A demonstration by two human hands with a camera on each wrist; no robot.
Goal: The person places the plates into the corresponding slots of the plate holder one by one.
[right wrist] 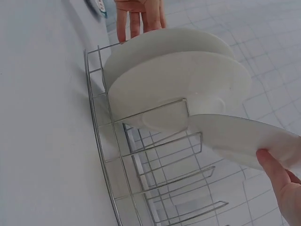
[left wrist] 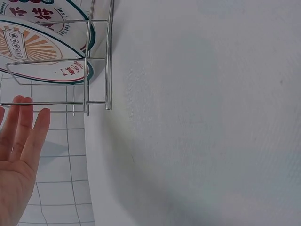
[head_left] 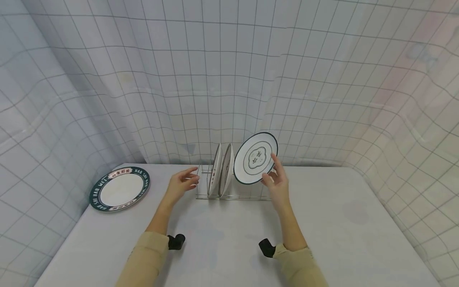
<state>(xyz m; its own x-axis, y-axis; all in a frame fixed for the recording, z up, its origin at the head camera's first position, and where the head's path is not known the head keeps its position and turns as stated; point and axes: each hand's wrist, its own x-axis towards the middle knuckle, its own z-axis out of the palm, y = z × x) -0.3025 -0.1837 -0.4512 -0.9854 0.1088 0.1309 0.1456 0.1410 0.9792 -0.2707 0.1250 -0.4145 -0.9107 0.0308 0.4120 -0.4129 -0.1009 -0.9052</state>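
Observation:
My right hand (head_left: pixel 279 181) pinches the right edge of a white plate (head_left: pixel 247 165) that has a dark rim and a flower-shaped emblem in its middle. That plate is tilted above the right part of a wire dish rack (head_left: pixel 244 197); in the right wrist view its edge overlaps the rack's prongs. Two more plates (head_left: pixel 214 175) (head_left: pixel 226 171) stand on edge in the rack's left part. At the rack's left end my left hand (head_left: pixel 180 186) has its fingers extended, fingertips right by the end wire, and it holds nothing.
A plate with a green lettered rim (head_left: pixel 94 195) lies flat at the left of the white table (head_left: pixel 330 223). Grid-patterned white cloth (head_left: pixel 236 79) hangs behind and at both sides. A black wrist mount (head_left: pixel 176 242) sits on each forearm.

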